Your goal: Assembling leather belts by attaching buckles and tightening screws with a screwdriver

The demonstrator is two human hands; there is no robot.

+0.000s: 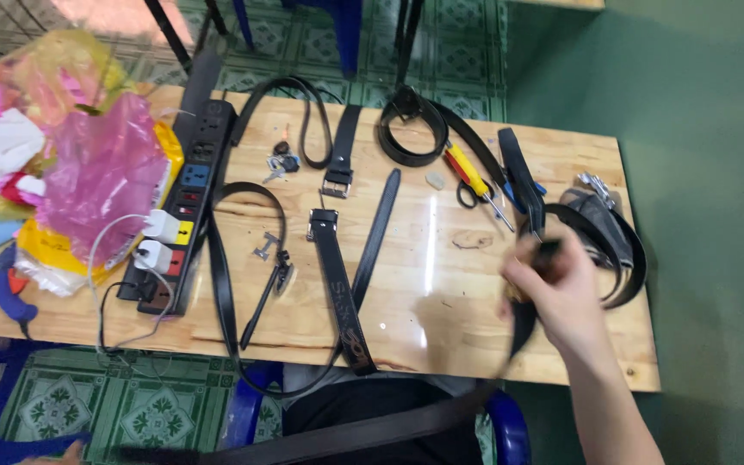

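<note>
One screwdriver point(468, 171), one power strip point(184, 207)

Left of the grip point(553, 284), the worktop point(449, 284) is bare and shiny, so a hand fits there. Just past the grip lie scissors point(468, 194) and a yellow screwdriver point(475, 181). Right beside it, a pile of belts point(613, 241) blocks the way.

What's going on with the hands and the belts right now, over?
Right hand gripping a black belt at the table edge, blurred. Left hand out of view. Coiled belts beside it, screwdriver beyond.
</note>
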